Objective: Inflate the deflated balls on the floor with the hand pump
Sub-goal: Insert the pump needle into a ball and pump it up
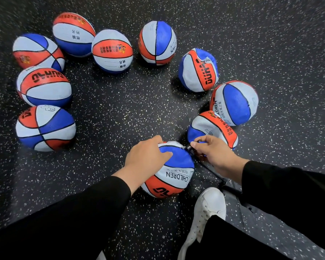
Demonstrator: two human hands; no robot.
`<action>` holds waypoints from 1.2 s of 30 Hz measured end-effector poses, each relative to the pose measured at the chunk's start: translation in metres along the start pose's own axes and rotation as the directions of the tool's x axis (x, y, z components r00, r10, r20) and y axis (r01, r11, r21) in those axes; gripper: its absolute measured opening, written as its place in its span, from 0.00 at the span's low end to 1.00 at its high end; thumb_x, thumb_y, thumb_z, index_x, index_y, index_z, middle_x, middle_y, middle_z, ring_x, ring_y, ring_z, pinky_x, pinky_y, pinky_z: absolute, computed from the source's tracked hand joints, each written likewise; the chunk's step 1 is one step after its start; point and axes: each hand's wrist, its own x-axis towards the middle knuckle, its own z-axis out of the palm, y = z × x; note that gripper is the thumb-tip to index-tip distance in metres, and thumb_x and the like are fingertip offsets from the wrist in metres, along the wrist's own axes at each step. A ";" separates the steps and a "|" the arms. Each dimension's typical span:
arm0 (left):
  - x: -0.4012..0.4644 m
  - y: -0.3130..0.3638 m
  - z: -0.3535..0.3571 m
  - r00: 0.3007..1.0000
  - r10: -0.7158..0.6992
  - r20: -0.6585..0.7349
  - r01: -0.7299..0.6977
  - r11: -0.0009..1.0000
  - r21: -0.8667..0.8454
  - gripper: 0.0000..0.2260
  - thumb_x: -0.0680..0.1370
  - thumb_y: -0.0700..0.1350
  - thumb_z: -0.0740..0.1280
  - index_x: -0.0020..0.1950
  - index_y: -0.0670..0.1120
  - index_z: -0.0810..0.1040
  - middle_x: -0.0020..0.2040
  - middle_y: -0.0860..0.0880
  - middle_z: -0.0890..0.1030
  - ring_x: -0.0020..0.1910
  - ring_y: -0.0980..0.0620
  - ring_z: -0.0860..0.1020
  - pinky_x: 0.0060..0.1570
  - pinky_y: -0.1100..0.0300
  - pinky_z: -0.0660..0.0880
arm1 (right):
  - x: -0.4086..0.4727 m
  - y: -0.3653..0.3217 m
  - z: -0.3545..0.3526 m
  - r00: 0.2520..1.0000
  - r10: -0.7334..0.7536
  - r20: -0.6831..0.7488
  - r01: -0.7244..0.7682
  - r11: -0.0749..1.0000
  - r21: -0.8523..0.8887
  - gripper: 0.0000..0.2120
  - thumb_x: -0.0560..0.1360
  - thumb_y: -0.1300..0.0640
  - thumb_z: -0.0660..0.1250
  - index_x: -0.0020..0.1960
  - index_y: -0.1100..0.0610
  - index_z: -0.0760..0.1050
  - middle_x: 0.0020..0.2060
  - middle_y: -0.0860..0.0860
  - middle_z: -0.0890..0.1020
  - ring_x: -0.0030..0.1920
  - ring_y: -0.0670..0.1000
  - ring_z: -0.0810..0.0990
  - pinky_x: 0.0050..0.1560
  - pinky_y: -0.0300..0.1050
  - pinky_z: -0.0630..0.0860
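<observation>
- Head view: the left hand [146, 156] lies on top of the near ball [176, 166], its grip spread with fingers fairly straight, pressing on the blue panel.
- The right hand [214, 154] has its grip pinched on the hose end [189, 147], thumb and fingers curled round it, right at the ball's upper right edge, just beside the left fingertips.
- The black hose [211, 172] runs from that grip back under the right wrist toward the person, its long axis slanting down and to the right, to the pump [231, 189], a dark part of which shows beside the white shoe [206, 209]; most of the pump is hidden by the sleeve.
- The near ball rests on the speckled floor [120, 119], its "CHILDREN" lettering facing up.
- Just beyond the right grip sits a crumpled ball [214, 128], touching the hand's far side; further off on that side are two more, one dented [198, 70].
- Well apart from the left grip, six other balls [45, 128] curve round the far side.
</observation>
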 end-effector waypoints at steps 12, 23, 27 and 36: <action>-0.002 0.008 0.002 1.000 0.001 0.000 -0.001 1.000 0.007 0.13 0.77 0.59 0.69 0.48 0.52 0.71 0.39 0.52 0.78 0.45 0.44 0.77 0.42 0.54 0.73 | 0.000 -0.005 0.003 0.999 -0.050 -0.008 0.050 0.998 0.030 0.10 0.76 0.59 0.74 0.52 0.58 0.74 0.34 0.54 0.77 0.35 0.53 0.73 0.40 0.49 0.71; -0.001 0.007 0.002 0.999 -0.033 0.011 0.033 0.999 0.005 0.13 0.78 0.58 0.69 0.54 0.52 0.74 0.41 0.52 0.79 0.47 0.43 0.78 0.43 0.54 0.73 | -0.001 -0.004 0.002 0.999 -0.045 0.004 0.045 0.998 0.036 0.08 0.78 0.61 0.71 0.54 0.59 0.73 0.29 0.47 0.78 0.31 0.48 0.74 0.38 0.43 0.71; 0.000 0.007 0.001 0.999 -0.036 0.017 0.035 0.999 0.015 0.12 0.78 0.59 0.69 0.53 0.52 0.74 0.41 0.52 0.79 0.46 0.44 0.78 0.43 0.54 0.73 | -0.002 -0.005 0.003 0.999 -0.032 0.023 0.031 0.999 0.043 0.08 0.78 0.61 0.72 0.53 0.58 0.73 0.30 0.48 0.77 0.31 0.48 0.73 0.39 0.45 0.71; 0.000 0.010 0.007 0.999 -0.039 -0.015 0.039 0.999 0.030 0.12 0.78 0.59 0.68 0.49 0.53 0.70 0.40 0.52 0.78 0.45 0.43 0.77 0.41 0.54 0.71 | -0.002 -0.011 -0.002 0.991 -0.126 0.041 0.132 0.960 -0.248 0.10 0.76 0.56 0.75 0.52 0.56 0.76 0.36 0.57 0.81 0.35 0.51 0.77 0.44 0.54 0.73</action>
